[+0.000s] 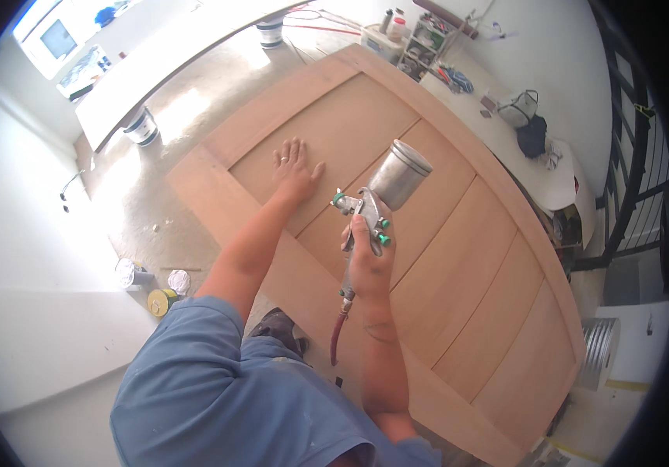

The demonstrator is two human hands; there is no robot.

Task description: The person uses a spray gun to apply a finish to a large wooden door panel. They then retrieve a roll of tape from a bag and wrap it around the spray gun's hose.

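A large framed wooden door panel (459,335) with grooved boards lies across the middle of the view. My left hand (295,173) rests palm down on its upper-left board, fingers spread and holding nothing. My right hand (369,257) grips a metal spray gun (356,204) with green knobs, held above the panel. A silver cup (400,175) sits on top of the gun, and a red hose (338,335) hangs from its handle.
A white board (155,74) rests on buckets (140,126) at upper left. Cans (161,302) stand by the left wall. A cluttered bench (475,86) runs behind the panel at upper right. A dark metal railing (616,156) is at the right. My shoe (276,327) shows below.
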